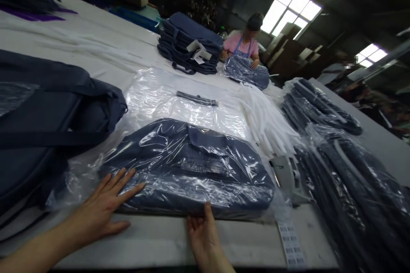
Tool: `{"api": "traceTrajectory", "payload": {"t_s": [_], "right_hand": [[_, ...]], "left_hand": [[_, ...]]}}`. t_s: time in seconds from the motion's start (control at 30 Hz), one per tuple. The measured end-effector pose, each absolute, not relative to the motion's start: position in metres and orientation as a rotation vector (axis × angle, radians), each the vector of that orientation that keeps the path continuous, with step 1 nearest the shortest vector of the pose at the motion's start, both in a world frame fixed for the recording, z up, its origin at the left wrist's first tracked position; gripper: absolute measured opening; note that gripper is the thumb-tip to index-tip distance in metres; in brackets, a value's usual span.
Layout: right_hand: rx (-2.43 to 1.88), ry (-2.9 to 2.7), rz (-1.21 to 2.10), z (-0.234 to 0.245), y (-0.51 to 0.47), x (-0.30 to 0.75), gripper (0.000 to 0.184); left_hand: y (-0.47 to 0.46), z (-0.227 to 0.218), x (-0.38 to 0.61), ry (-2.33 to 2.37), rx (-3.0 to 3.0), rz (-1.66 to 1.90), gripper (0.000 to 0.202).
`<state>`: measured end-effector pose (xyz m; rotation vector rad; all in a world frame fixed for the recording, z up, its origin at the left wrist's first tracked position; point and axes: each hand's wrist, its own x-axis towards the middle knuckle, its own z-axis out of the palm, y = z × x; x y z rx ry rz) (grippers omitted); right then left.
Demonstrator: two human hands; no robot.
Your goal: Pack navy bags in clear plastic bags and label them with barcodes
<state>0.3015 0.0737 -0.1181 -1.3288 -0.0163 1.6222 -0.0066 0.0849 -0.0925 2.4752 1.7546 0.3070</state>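
on the white table [160,243], both open hands, left hand [104,209] and right hand [201,234], are pressing flat against a navy bag [188,166] that is shining in crinkled clear plastic.

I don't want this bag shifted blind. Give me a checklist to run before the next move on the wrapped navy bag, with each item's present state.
1. Left hand flat on the plastic-wrapped navy bag: ok.
2. Right hand at the bag's near edge, thumb against it: ok.
3. Bag fully inside its plastic: cannot tell, left end bunched.
4. Barcode label strip lies clear of the bag: ok.
5. Table edge in front bare: ok.
6. Unwrapped navy bag at left overlaps the plastic: not ok.
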Motion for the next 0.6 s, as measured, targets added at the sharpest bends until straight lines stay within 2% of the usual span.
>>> {"api": "traceTrajectory", "payload": {"t_s": [0.17,0.33,0.5,0.6], "right_hand": [[-1.295,0.105,1.312,-0.096,0.117,0.276,0.055],[-1.323,0.044,1.091,-0.074,0.152,0.284,0.060],[-1.273,-0.218,0.937,-0.007,0.181,0.329,0.053],[-1.299,-0.646,0.665,0.049,0.182,0.374,0.040]], "left_hand": [[0.091,-0.106,-0.011,1.741,2.538,0.248,0.087],[0.088,-0.115,0.018,1.927,2.501,0.401,0.088],[0.072,-0.116,0.110,2.092,2.415,0.818,0.092],[0.066,-0.119,0.184,1.930,2.282,1.015,0.099]]}}
